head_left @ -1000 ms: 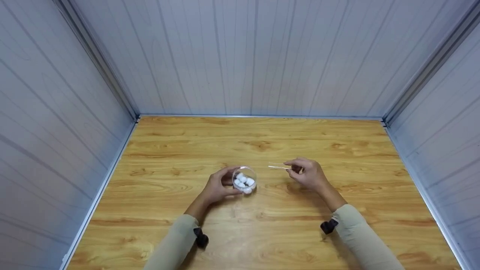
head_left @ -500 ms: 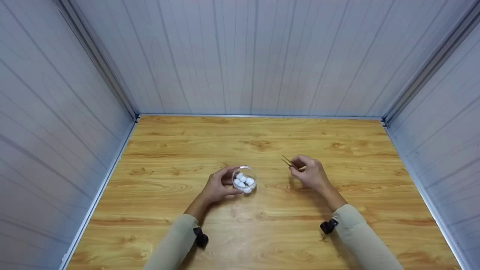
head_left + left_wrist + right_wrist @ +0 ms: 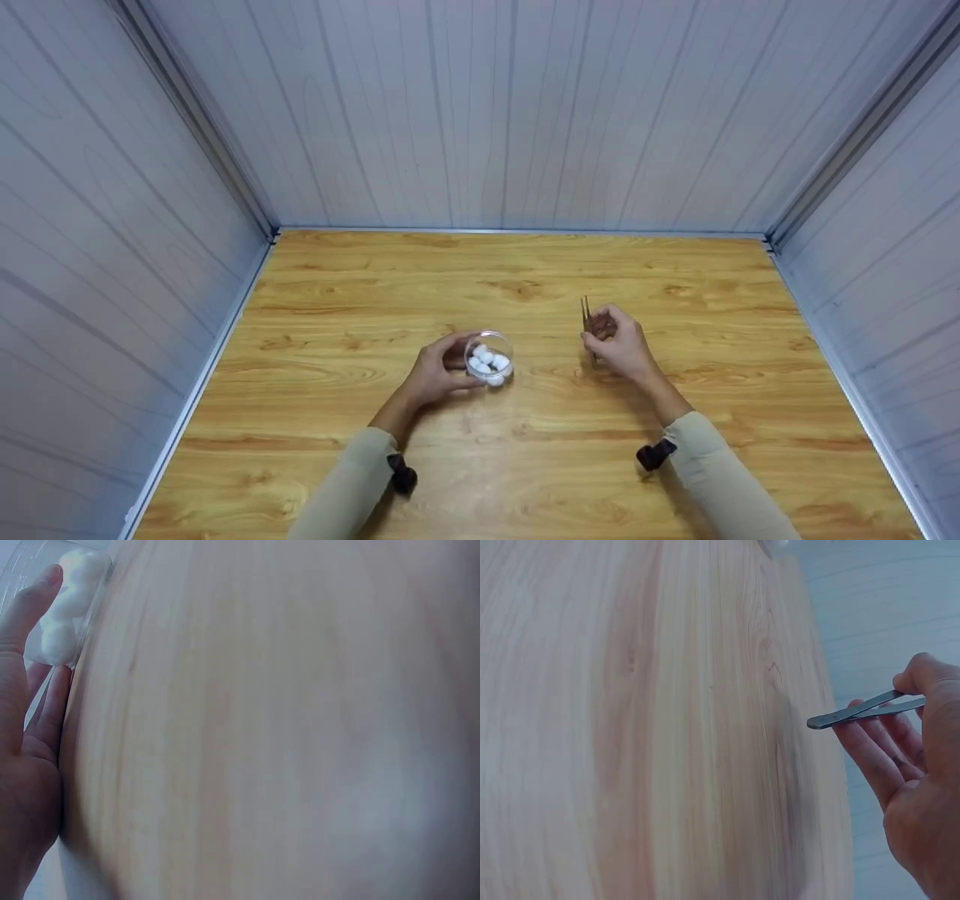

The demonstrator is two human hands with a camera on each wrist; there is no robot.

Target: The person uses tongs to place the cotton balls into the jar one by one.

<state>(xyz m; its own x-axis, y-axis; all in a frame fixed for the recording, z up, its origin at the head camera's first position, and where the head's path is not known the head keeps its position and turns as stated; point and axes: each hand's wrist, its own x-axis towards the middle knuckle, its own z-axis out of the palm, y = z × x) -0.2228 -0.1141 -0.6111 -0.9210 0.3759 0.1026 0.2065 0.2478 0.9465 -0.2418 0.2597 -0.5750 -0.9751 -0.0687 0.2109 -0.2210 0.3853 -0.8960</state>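
Observation:
Near the middle of the table, my left hand grips a clear plastic jar from its left side, thumb in front and fingers behind. Several white cotton balls lie inside it; the left wrist view shows the cotton balls stacked against the clear wall beside my thumb. To the right of the jar, my right hand pinches a pair of metal tweezers between thumb and fingers. Their two tips point away toward the back wall, slightly apart. In the right wrist view the joined end of the tweezers sticks out over the table.
The wood-grain table is enclosed by pale panels, with a back wall, a left wall and a right wall. Black wrist cameras sit on both sleeves, one at the left and one at the right.
In my right fingers the tweezers have swung from pointing left at the jar to pointing at the back wall. My right hand has shifted slightly; my left hand and the jar have stayed put.

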